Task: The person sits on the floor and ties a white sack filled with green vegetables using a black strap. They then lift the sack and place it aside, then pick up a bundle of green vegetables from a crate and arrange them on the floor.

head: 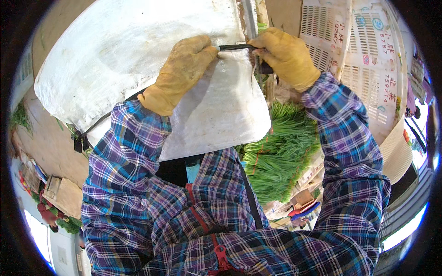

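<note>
A black strap (236, 47) runs between my two hands, pulled taut near the right edge of a white woven sheet (114, 45). My left hand (184, 70), in a yellow glove, pinches its left end, the thumb and fingers together above the sheet. The other end is gripped by my right hand (288, 57), gloved the same way, beside a narrow metal bar (251, 20). Another stretch of black strap (103, 119) passes under my left wrist to a knot (81, 141) at the sheet's lower left corner. What lies under the sheet is mostly hidden.
Bundles of green leafy vegetables (276, 155), tied with red bands, lie below my right hand. White slatted plastic crates (369, 62) bearing writing stand at the right. Loose greens (20, 119) are on the floor at far left. Other people are in the background, one at lower left (48, 215).
</note>
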Demonstrator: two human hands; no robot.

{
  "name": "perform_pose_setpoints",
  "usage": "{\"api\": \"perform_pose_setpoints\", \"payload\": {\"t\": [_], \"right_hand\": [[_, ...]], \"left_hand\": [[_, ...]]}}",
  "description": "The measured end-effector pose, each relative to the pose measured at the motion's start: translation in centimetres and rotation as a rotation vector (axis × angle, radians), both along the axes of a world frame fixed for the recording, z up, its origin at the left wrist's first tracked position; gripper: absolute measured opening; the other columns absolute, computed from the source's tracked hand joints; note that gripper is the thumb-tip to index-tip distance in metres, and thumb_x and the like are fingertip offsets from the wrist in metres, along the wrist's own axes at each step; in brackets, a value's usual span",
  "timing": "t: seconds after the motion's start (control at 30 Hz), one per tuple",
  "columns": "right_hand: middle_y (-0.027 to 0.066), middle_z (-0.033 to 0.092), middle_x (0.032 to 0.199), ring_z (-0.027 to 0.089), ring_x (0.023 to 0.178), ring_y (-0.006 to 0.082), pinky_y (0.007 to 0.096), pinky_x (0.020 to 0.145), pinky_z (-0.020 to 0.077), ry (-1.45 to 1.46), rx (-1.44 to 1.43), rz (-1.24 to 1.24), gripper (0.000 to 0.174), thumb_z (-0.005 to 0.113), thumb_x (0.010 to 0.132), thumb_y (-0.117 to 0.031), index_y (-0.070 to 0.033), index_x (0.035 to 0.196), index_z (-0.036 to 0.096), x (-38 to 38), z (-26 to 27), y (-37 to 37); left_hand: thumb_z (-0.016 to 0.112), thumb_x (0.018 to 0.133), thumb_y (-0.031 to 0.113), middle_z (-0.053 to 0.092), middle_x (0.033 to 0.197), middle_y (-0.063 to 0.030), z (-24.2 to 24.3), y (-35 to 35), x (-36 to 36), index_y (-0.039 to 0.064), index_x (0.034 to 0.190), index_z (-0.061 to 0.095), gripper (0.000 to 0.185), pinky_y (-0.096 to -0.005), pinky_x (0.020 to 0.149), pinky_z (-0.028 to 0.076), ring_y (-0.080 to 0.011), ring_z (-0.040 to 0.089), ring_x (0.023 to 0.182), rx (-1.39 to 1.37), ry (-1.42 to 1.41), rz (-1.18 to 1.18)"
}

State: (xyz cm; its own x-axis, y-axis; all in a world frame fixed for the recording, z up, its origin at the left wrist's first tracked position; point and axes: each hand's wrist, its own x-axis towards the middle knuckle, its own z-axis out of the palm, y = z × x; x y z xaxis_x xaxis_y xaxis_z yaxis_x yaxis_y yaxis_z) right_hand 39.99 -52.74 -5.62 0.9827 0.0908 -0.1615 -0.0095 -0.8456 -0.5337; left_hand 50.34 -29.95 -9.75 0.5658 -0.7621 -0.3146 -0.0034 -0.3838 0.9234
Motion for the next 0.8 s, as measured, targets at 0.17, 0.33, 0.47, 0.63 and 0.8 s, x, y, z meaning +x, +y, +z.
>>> {"api": "perform_pose_setpoints", "payload": {"t": [0.17,0.33,0.47,0.63,0.8], "right_hand": [[0.0044,0.065,0.098,0.066,0.085,0.0251,0.0337,0.068,0.0548,-0.027,-0.317,0.113,0.022,0.073,0.081,-0.014,-0.01,0.101,0.065,0.0,-0.2,1.7],[0.0042,0.067,0.099,0.067,0.085,0.0247,0.0326,0.072,0.0558,0.034,0.173,-0.323,0.046,0.075,0.079,-0.009,-0.017,0.123,0.063,-0.7,-0.5,2.2],[0.0023,0.069,0.1,0.067,0.086,0.0228,0.0317,0.073,0.0563,-0.208,0.041,-0.305,0.068,0.075,0.076,-0.005,-0.025,0.137,0.055,-0.8,-1.0,3.5],[0.0003,0.064,0.085,0.063,0.077,0.0222,0.0347,0.06,0.0532,-0.337,-0.369,0.027,0.05,0.063,0.084,-0.009,-0.022,0.132,0.058,-0.4,-1.5,3.7],[0.0009,0.064,0.085,0.063,0.077,0.0204,0.0343,0.067,0.0555,-0.174,-0.249,-0.067,0.061,0.071,0.078,-0.008,-0.029,0.134,0.058,0.0,-0.5,2.8]], "left_hand": [[0.058,0.095,0.021,0.058,0.069,-0.0048,0.0,0.0,0.0,0.001,0.085,0.065,0.023,-0.0266,0.055,0.045,-0.0117,0.053,0.062,0.095,0.1,0.02],[0.058,0.094,0.018,0.062,0.076,-0.0098,0.5,0.2,0.4,-0.001,0.088,0.065,0.021,-0.0316,0.062,0.05,-0.0184,0.059,0.069,-0.024,-0.169,-0.103],[0.058,0.093,0.018,0.062,0.075,-0.0097,1.4,0.0,0.6,-0.001,0.088,0.065,0.021,-0.0311,0.064,0.051,-0.0183,0.061,0.07,0.112,-0.075,-0.094],[0.057,0.094,0.017,0.062,0.072,-0.0094,1.4,-0.1,0.5,-0.001,0.087,0.066,0.021,-0.0306,0.064,0.051,-0.0182,0.061,0.068,0.159,0.126,-0.038],[0.057,0.094,0.016,0.062,0.078,-0.0094,0.4,0.2,0.6,-0.001,0.088,0.065,0.02,-0.0317,0.064,0.052,-0.0207,0.062,0.07,0.0,-0.253,-0.138]]}}
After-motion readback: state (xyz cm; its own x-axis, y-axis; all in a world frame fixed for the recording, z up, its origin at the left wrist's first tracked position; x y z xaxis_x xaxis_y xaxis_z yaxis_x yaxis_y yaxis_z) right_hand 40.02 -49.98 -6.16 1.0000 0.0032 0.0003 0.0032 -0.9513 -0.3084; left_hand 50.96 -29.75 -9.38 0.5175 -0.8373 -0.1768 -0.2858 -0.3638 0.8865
